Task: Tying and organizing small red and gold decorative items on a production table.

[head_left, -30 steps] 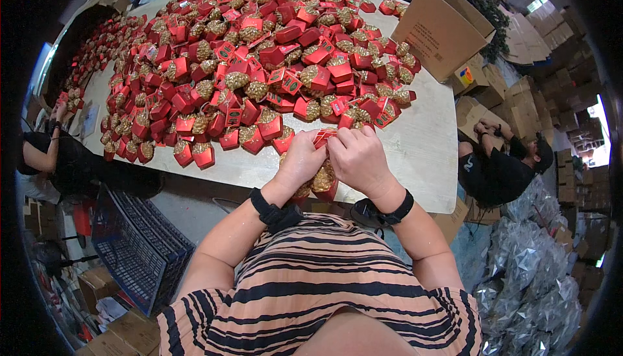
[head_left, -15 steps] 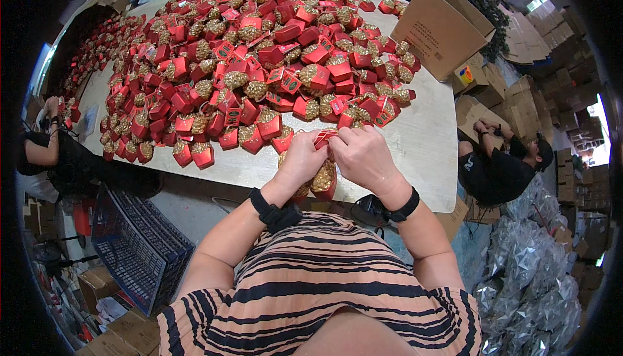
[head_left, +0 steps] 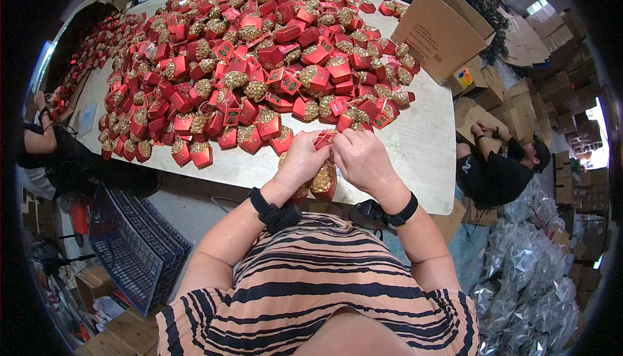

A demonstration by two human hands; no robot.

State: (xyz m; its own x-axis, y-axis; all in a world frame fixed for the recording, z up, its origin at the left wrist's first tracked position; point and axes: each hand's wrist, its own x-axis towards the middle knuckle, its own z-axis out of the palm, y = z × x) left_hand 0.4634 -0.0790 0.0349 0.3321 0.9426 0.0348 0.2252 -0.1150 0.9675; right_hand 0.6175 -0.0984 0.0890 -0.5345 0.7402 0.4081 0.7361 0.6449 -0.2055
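Note:
At the near edge of the table, my left hand (head_left: 301,160) pinches a small red tag (head_left: 324,138). My right hand (head_left: 365,161) is closed at the tag's right side, its fingertips pressed together; whether they grip the tag or a thin cord is hidden. Below my fingers rests an ornament (head_left: 324,182) with a lumpy gold top and a red base, and part of another like it shows by my left wrist. Just beyond my hands begins a large heap of the same red and gold ornaments (head_left: 253,90), several with printed tags.
The pale table (head_left: 422,161) bears the heap and an open cardboard box (head_left: 441,32) at the right. A dark blue plastic crate (head_left: 133,246) stands lower left. Other people work at the left, right and far edges. Clear-wrapped silvery things (head_left: 525,278) lie lower right.
My hands stay nearly in place, with the right fingers slightly lower by the tag. Across the table, another person's hands have moved, one now holding a red piece. The left-hand person's hand has shifted.

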